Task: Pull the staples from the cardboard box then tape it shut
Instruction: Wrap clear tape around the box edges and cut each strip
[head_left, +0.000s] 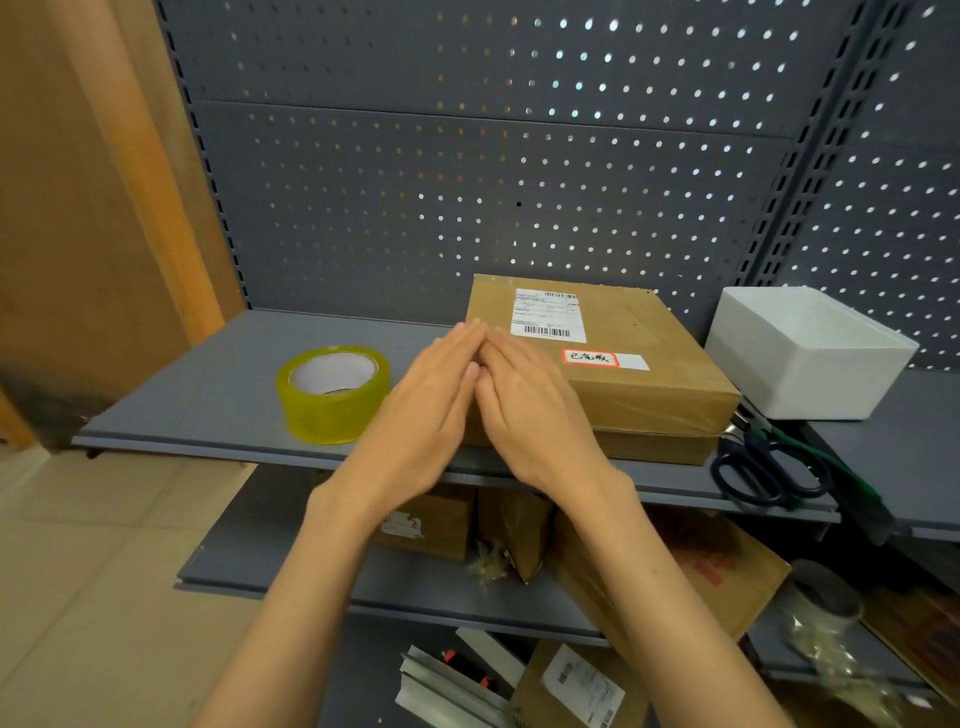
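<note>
A flat brown cardboard box (639, 358) lies on the grey shelf (208, 384), with a white shipping label and a red-edged sticker on top. Clear tape shows along its front edge. My left hand (426, 410) and my right hand (535, 410) are side by side with straight fingers, fingertips meeting over the box's left edge. They cover the box's left front corner. Neither hand holds anything. A roll of yellowish clear tape (332, 392) stands on the shelf just left of my left hand.
A white foam box (810, 358) stands right of the cardboard box. Dark-handled scissors (763, 467) and a green-handled tool (831, 467) lie at the shelf's front right. Lower shelves hold several cardboard pieces and packages. A perforated grey panel backs the shelf.
</note>
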